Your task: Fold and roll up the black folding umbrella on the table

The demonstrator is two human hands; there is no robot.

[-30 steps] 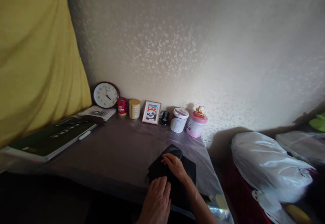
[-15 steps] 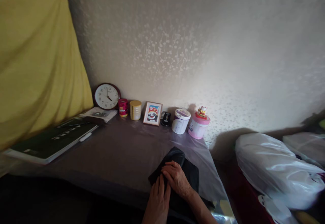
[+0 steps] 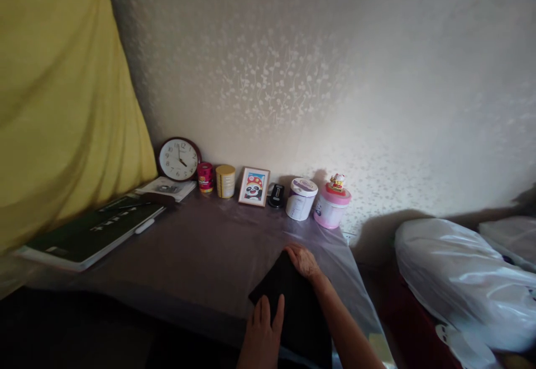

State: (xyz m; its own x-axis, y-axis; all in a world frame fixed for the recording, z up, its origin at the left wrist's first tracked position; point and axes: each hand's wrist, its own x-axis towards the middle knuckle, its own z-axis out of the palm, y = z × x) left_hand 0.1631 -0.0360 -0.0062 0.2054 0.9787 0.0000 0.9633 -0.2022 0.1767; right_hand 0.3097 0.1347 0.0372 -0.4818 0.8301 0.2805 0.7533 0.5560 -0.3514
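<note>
A black cloth (image 3: 299,316), dark enough that its folds barely show, lies on the near right part of the table. My left hand (image 3: 263,327) rests on its left side, fingers stretched and the thumb held apart. At the far corner, my right hand (image 3: 304,260) has its bent fingers closed over the cloth's edge; the fingertips are partly hidden.
Along the wall stand a round clock (image 3: 180,158), a red can (image 3: 205,177), a yellow-lidded can (image 3: 225,181), a framed panda picture (image 3: 254,187), a white tub (image 3: 301,200) and a pink-lidded tub (image 3: 332,211). A green board (image 3: 96,229) lies left; a white plastic bag (image 3: 456,279) sits right.
My right hand has moved away from beside my left hand to the cloth's far corner. The raised fold there now lies flatter. My left hand stays near the left side, fingers more spread.
</note>
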